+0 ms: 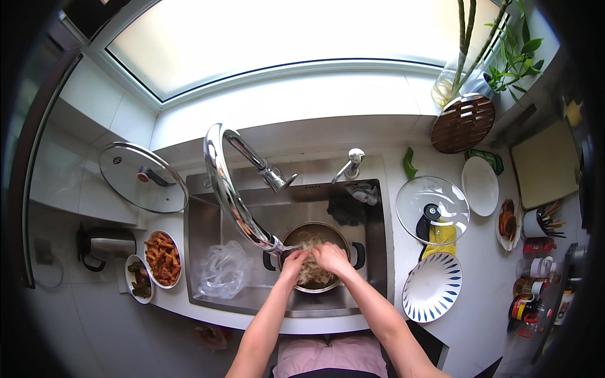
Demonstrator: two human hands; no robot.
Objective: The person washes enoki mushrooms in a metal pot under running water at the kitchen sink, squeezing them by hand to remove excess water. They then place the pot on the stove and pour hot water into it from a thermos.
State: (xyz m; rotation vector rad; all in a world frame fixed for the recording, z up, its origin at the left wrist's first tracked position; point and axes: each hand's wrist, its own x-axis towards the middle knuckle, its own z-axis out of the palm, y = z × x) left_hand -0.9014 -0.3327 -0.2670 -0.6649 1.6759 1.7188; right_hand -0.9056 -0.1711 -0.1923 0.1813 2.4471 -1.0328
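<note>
A two-handled metal pot [315, 289] stands in the stainless steel sink [203, 241], holding pale shredded food [314, 270] that looks like mushroom strips. Both hands are inside its rim. My left hand [294, 264] is at the left side of the food, its fingertips bent together beneath the spout of the chrome faucet [222, 184]; whether they pinch a piece is unclear. My right hand [330, 257] lies over the right part of the food with its fingers curled down, the fingertips partly hidden. Water from the spout cannot be made out clearly.
A crumpled clear plastic bag [226, 270] lies left in the sink, a dark cloth [347, 210] at the back right. Dishes of fried food [163, 260] and dark food [140, 279] stand left. On the right counter are a glass lid [432, 193], a patterned plate [432, 287] and a green pepper [410, 163].
</note>
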